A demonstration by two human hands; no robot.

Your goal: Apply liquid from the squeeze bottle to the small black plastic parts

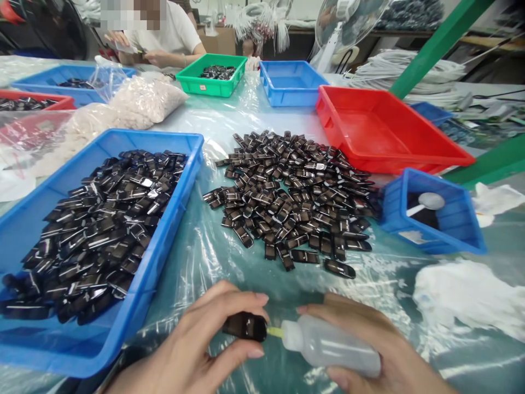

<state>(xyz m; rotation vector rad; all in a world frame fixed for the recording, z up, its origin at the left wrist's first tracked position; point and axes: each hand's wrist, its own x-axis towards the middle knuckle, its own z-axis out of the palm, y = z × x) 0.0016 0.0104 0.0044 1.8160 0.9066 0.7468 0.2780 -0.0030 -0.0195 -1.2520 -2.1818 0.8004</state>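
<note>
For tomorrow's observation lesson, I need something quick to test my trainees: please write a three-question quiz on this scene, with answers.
1. Which hand holds the bottle?
2. True or false: the spoon lies in the green tray.
3. The yellow tip points at:
A) the white cloth
B) the black piece held by the left hand
C) the red tray

Key:
1. The right hand.
2. False; it lies in the blue box beside the pile.
3. B
</note>
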